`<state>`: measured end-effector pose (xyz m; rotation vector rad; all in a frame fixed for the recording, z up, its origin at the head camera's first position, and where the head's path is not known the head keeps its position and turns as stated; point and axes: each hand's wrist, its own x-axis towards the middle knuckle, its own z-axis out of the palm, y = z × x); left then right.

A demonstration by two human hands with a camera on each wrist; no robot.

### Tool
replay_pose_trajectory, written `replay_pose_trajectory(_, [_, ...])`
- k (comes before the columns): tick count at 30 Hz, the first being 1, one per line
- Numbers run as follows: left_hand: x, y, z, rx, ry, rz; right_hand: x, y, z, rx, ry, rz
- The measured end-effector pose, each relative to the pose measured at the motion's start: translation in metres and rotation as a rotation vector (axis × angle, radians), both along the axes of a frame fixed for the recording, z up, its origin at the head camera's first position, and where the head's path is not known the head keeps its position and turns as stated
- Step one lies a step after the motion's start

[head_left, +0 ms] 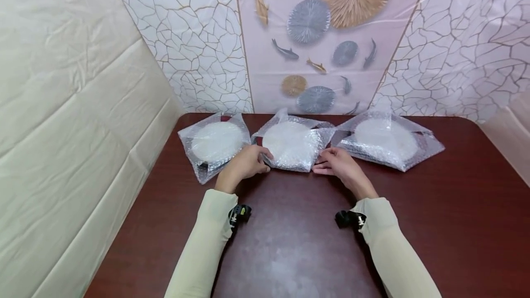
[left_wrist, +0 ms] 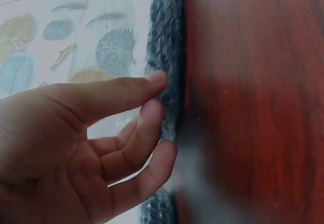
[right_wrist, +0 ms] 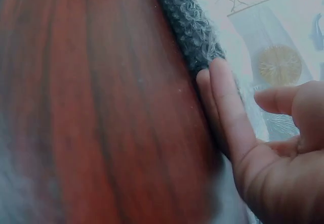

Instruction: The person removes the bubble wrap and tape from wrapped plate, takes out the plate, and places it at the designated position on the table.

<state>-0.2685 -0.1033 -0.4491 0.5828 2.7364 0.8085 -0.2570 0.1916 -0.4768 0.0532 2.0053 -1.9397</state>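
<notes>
Three round, white, plate-like things wrapped in clear bubble wrap lie in a row along the back of the table. My left hand is at the left front corner of the middle bubble-wrapped plate, thumb and loosely bent fingers right at the wrap's edge. At its right front corner is my right hand; in the right wrist view its straight fingers lie along the front edge of the wrap. The left bubble-wrapped plate is just behind my left wrist, and the right bubble-wrapped plate lies beyond my right hand.
The dark red-brown wooden table stretches toward me. Behind it hangs a patterned backdrop with fish and round leaves, close to the wrapped things. A pale cloth-like wall stands along the left side.
</notes>
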Motion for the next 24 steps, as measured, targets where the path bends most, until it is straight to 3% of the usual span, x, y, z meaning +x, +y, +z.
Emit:
replay_pose_trajectory(9, [0.006,0.008,0.005,-0.047,-0.041,-0.214,0.004,0.015,0.007,0.148,-0.014,0.017])
replay_pose_trajectory(14, [0.008,0.016,0.011,-0.025,-0.034,-0.295,0.000,0.016,0.015,0.209,-0.004,0.015])
replay_pose_trajectory(20, [0.018,0.028,0.016,-0.077,-0.020,-0.391,0.000,0.023,0.018,0.271,-0.003,0.032])
replay_pose_trajectory(24, [0.026,0.037,0.019,-0.093,-0.060,-0.416,0.002,0.029,0.017,0.322,0.039,0.085])
